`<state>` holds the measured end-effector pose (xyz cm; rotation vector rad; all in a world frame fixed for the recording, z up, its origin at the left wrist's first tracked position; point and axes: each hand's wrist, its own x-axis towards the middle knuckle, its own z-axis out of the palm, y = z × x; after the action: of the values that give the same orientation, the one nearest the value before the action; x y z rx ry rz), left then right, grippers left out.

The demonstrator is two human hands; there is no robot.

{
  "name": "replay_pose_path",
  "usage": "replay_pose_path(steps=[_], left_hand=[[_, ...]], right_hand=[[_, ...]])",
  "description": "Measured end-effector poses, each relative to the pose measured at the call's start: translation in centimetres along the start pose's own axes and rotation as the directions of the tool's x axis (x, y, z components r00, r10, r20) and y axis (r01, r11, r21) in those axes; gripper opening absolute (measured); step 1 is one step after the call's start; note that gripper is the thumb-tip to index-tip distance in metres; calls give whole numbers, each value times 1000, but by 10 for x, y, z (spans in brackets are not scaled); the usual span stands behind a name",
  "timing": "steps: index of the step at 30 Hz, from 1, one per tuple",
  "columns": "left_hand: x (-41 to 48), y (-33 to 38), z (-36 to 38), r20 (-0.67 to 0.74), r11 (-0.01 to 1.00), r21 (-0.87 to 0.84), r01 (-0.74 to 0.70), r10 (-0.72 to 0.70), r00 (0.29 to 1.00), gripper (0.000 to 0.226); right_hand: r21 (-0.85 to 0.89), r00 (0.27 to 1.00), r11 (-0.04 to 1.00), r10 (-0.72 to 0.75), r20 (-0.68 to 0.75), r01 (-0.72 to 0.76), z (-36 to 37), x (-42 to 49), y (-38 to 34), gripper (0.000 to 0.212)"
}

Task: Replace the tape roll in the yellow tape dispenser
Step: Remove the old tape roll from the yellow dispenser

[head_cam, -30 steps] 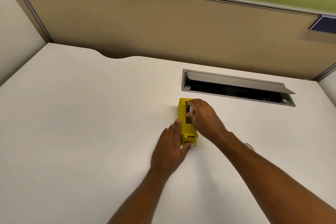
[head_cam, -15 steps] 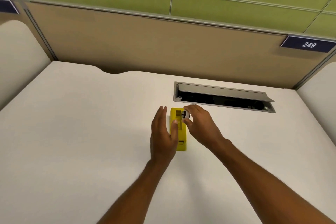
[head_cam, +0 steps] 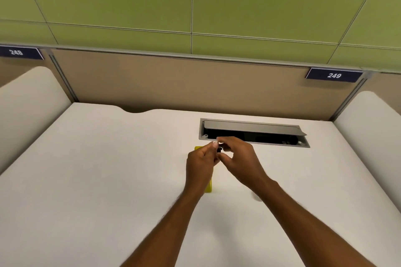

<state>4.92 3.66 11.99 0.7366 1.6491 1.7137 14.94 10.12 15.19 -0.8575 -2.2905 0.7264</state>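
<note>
Both hands, left hand (head_cam: 202, 163) and right hand (head_cam: 240, 159), have lifted off the one yellow tape dispenser (head_cam: 209, 186) on the surface (head_cam: 108, 169), now pinching a small dark part (head_cam: 219, 149) together.

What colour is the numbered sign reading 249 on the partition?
Dark navy blue with white digits, the sign shows clearly in the head view.

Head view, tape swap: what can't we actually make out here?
- Yellow tape dispenser: mostly hidden behind the left hand; only a far corner and its near end show.
- Small item pinched between both hands, at the right hand: tiny dark speck, too small to identify.
- Cable box interior: dark, shaded by its raised lid.
- Pale object on the desk: mostly covered by the right forearm.
</note>
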Motion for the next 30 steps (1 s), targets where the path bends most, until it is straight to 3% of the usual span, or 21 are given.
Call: replay_pose_path(steps=[4,10,19,24,30], left_hand=[[-9,16,17,27,998,-61,17,-15,1000,27],[-19,29,43,66,992,-126,31,-23,998,28],[-17,27,78,36,986,-163,37,-32,999,24],[1,4,101,0,986,165,6,-6,1000,45],[31,-52,146,156,835,543,-89,4,988,50]], right_hand=[[171,996,983,74,-46,-65,-21,-6,3,26],[418,980,891,198,-2,-179,-51,-10,16,19],[495,948,834,312,-62,-242,-82,-26,49,18],[549,893,773,438,-100,-317,-98,-48,77,18],[586,819,698,566,-97,-413,-117,-97,112,20]])
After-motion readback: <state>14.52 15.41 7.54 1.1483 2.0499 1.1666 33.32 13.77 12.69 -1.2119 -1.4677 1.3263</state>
